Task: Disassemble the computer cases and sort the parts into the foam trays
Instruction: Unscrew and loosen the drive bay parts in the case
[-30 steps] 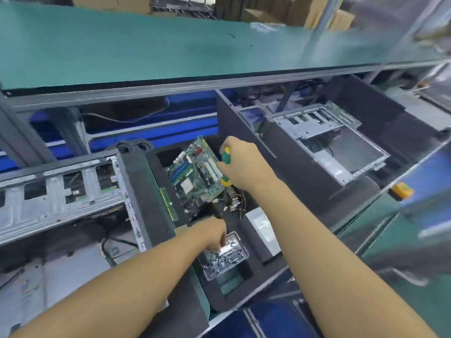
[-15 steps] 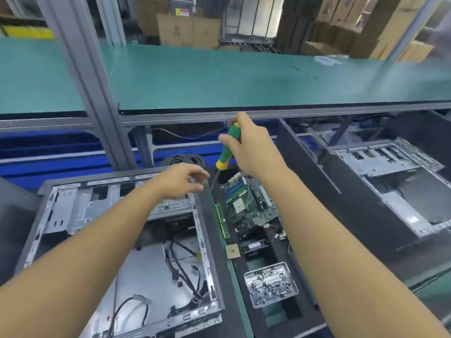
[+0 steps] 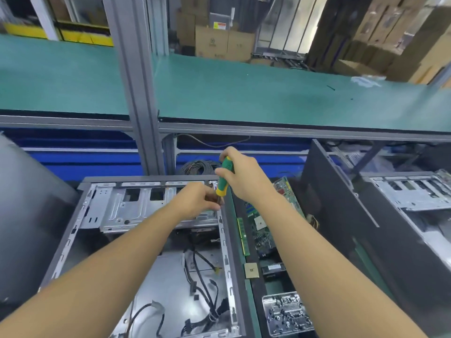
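- The open computer case [image 3: 146, 178] lies on its side with the open face up, which I judge lets a tool drop straight onto its fixings; loose cables [image 3: 202, 276] sprawl on its floor by the right wall.
- The left hand [image 3: 195, 201] hovers over the case's far right corner, fingers curled and pinching the shaft of the screwdriver [image 3: 224, 179] just under the handle, probably to steady the tip (whether a screw sits there too is hidden).
- The screwdriver stands nearly upright over that corner.
- The right hand [image 3: 246, 179] wraps its fingers round the green handle, a grip suited to turning.
- Just right of the case, the foam tray [image 3: 256, 296] holds a motherboard [image 3: 263, 230], a memory stick [image 3: 244, 237] along the edge nearest the case, a processor chip [image 3: 251, 270] and a clear box of screws [image 3: 286, 313], likely kept close for quick drops.
- Farther right of the case stands a second case [image 3: 410, 196], well apart.
- Behind and above the case runs a green shelf [image 3: 244, 93] on a grey post [image 3: 136, 93]; cardboard boxes [image 3: 219, 42] stack up beyond it.
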Demonstrator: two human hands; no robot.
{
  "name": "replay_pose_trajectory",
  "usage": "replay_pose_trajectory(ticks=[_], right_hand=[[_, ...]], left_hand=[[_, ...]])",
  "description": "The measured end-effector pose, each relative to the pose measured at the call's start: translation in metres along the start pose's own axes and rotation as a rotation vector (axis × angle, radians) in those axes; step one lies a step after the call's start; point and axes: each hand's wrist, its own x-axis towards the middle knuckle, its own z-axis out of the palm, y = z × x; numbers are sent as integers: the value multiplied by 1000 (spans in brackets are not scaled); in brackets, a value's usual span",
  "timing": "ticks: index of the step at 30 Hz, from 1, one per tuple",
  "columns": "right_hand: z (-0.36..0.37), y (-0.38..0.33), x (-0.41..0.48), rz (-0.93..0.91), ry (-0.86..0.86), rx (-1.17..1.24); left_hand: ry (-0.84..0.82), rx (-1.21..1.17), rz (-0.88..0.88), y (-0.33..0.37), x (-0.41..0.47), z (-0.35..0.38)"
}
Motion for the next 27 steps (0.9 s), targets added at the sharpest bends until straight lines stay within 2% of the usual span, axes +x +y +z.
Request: replay_pose_trajectory(ticks=[7, 17, 21, 24, 27], right_hand=[[2, 8, 2, -52, 4, 9], [3, 7, 4, -95, -3, -30], [5, -1, 7, -110, -40, -179], [7, -6, 9, -55, -18, -329], [6, -5, 10, -31, -27, -350]], left_hand=[[32, 48, -11, -4, 5, 3], [61, -23, -34, -6, 2, 7], [99, -104, -36, -9, -5, 8], [72, -134, -31, -9, -9, 10], [48, -131, -23, -7, -9, 8]])
